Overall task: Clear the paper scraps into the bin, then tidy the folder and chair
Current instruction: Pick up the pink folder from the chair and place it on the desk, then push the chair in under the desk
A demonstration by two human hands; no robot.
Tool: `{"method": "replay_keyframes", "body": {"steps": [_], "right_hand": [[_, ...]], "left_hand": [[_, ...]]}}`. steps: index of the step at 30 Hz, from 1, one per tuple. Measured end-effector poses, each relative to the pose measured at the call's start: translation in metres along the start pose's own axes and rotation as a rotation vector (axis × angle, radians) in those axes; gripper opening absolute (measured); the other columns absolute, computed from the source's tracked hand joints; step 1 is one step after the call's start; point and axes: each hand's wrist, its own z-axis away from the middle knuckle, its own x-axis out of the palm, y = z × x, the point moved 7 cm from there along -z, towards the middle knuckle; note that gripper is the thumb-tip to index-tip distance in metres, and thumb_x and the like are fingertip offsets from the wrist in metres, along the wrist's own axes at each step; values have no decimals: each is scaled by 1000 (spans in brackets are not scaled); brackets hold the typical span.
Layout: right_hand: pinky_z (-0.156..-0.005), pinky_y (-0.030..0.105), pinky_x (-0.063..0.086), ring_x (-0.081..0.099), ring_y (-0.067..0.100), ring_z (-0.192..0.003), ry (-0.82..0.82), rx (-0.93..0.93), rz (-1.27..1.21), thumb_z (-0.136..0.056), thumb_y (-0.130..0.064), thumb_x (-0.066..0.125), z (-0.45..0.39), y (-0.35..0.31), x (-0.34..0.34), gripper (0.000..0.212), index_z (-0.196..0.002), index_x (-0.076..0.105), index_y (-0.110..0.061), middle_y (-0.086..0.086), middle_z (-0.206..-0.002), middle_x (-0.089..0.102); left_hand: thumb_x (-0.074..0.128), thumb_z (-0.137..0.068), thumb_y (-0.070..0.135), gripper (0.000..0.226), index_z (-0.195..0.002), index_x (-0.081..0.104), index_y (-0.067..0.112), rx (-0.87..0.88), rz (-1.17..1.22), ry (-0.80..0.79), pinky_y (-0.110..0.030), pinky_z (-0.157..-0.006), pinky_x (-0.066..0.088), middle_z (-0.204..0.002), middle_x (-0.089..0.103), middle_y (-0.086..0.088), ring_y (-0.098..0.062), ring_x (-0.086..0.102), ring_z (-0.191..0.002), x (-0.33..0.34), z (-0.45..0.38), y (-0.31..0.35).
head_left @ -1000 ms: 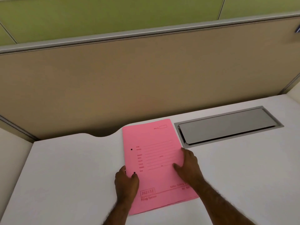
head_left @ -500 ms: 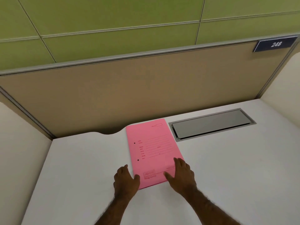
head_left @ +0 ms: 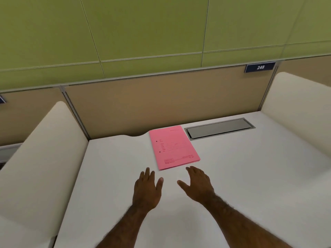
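Pink folder (head_left: 173,147) lies closed and flat on the white worktop (head_left: 250,176), toward its back edge. Nearest the viewer, two bare forearms reach in. The left hand (head_left: 147,189) and right hand (head_left: 198,186) hover palm down, fingers spread and holding nothing, just short of the folder's near edge and not touching it. Just right of the folder sits a grey cable hatch (head_left: 219,128). Beyond stands a tan partition (head_left: 161,102) with a blue plate reading 248 (head_left: 260,67).

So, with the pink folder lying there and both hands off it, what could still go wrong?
The pink folder lies slightly askew beside the metal cable hatch; a careless push might slide it onto the lid. Both the left hand and right hand hover open nearby, so a stray brush could shift it.
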Motion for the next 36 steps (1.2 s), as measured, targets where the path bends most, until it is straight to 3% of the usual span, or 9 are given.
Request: {"method": "replay_keyframes", "body": {"steps": [4,8,13,22,27,36], "right_hand": [[-118,42,11,7,22,-149,-25,-22,16,-83,-75,34,74,-11,0,89,-151,15,-21,2,-162,10],[-118,41,-1,-14,19,-147,68,-78,103,-80,-81,16,156,-22,-7,92,-152,1,-25,-2,-161,-11],[-114,38,-13,-26,17,-143,116,-89,201,-78,-83,7,243,-23,-22,93,-151,-9,-27,-4,-158,-22],[-113,38,-14,-20,17,-145,116,-15,195,-80,-81,11,342,8,-57,93,-152,-4,-25,-2,-160,-16],[-114,38,-12,-12,18,-147,134,-19,172,-82,-79,12,390,37,-82,90,-152,2,-24,-1,-162,-7],[-116,40,-7,-2,18,-148,168,-64,159,-85,-77,15,502,157,-145,87,-151,14,-22,0,-162,7]], "left_hand": [[10,-93,59,70,-152,16,21,74,-46,30,-43,-119,3,-162,0,-2,-23,-3,-149,-3,75,-1],[-1,-85,63,79,-152,9,24,114,-86,57,-44,-120,-2,-162,-6,0,-22,-8,-148,-6,151,-5],[-4,-83,63,80,-152,3,25,123,-98,51,-45,-120,-3,-161,-11,0,-22,-11,-148,-9,234,-2],[-2,-81,66,81,-152,-1,27,141,-84,54,-46,-120,-4,-160,-16,1,-21,-14,-147,-14,329,41],[0,-80,69,85,-153,9,24,155,-75,82,-45,-120,-5,-161,-9,0,-21,-12,-148,-4,370,81],[1,-81,71,88,-151,20,20,142,-44,109,-46,-119,-3,-162,4,-5,-23,-3,-149,56,474,184]]}}
